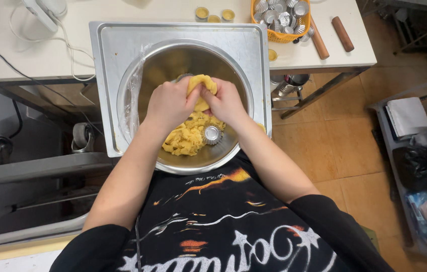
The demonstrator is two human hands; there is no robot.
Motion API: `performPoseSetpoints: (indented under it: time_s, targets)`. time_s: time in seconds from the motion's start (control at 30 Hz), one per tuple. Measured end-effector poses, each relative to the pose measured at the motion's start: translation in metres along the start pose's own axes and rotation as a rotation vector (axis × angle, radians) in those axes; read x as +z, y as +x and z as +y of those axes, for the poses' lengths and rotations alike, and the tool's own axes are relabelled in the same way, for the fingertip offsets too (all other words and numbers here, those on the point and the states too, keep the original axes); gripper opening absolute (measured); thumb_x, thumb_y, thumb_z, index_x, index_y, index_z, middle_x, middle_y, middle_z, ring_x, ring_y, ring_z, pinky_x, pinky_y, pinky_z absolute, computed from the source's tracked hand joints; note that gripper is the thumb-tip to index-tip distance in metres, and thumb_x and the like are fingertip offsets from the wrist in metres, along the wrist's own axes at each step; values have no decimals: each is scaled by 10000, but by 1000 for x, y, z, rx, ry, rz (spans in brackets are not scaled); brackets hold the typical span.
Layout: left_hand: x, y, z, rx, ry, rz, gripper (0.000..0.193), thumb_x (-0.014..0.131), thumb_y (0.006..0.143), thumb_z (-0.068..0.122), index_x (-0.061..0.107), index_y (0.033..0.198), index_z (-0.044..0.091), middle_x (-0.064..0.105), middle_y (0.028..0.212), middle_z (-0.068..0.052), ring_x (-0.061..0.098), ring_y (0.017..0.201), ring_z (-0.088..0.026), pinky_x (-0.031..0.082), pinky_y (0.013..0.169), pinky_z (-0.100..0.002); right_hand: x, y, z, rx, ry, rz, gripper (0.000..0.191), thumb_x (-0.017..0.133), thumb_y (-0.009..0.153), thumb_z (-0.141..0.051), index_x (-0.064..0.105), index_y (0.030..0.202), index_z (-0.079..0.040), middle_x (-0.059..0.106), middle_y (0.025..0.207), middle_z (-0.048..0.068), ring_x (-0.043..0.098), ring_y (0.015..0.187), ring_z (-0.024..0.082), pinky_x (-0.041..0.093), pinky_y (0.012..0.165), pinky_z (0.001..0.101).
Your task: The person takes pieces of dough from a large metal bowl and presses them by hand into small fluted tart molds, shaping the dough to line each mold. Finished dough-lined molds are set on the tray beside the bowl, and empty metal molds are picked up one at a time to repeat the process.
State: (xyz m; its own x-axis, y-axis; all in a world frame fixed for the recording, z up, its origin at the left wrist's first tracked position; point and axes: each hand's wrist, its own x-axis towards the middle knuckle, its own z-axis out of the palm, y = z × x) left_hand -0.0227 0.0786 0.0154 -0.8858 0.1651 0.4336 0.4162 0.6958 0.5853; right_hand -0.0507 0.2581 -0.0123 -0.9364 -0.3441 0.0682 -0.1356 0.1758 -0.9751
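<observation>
My left hand and my right hand meet over a large steel mixing bowl. Both grip one lump of yellow dough between them, held above the bowl's middle. More crumbly yellow dough lies in the bottom of the bowl under my wrists. A small fluted metal tart mould sits in the bowl beside that dough. The bowl rests on a square steel tray; clear plastic film hangs on the bowl's left rim.
The tray sits on a white table and juts over its near edge. At the back right: an orange basket of tart moulds, three filled moulds, two wooden rolling pins. A white appliance with cord back left. Shelves with bags stand right.
</observation>
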Motion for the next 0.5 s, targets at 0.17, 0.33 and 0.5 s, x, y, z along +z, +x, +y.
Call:
performPoseSetpoints:
  time_s: [0.17, 0.33, 0.5]
  targets:
    - [10, -3, -5, -45, 76, 77, 213, 670, 1016, 266, 695, 978, 58, 696, 714, -154, 702, 663, -360, 552, 620, -456, 9, -8, 1, 24, 337, -1, 168, 545, 1037, -141, 619, 1130, -24, 719, 885, 13, 728, 711, 79, 611, 568, 256]
    - [6, -4, -5, 66, 25, 88, 216, 742, 904, 276, 752, 1058, 124, 710, 691, -128, 699, 628, -350, 547, 571, -439, 2, -5, -1, -16, 4, -13, 217, 540, 1007, -30, 658, 1183, 16, 714, 813, 75, 679, 600, 127, 549, 524, 256]
    - [3, -5, -6, 96, 138, 87, 183, 743, 897, 232, 753, 1070, 175, 724, 729, -89, 709, 646, -313, 543, 584, -412, 9, -8, 1, -22, -40, 72, 215, 593, 1002, -31, 646, 1207, 3, 718, 865, 72, 714, 671, 117, 596, 535, 263]
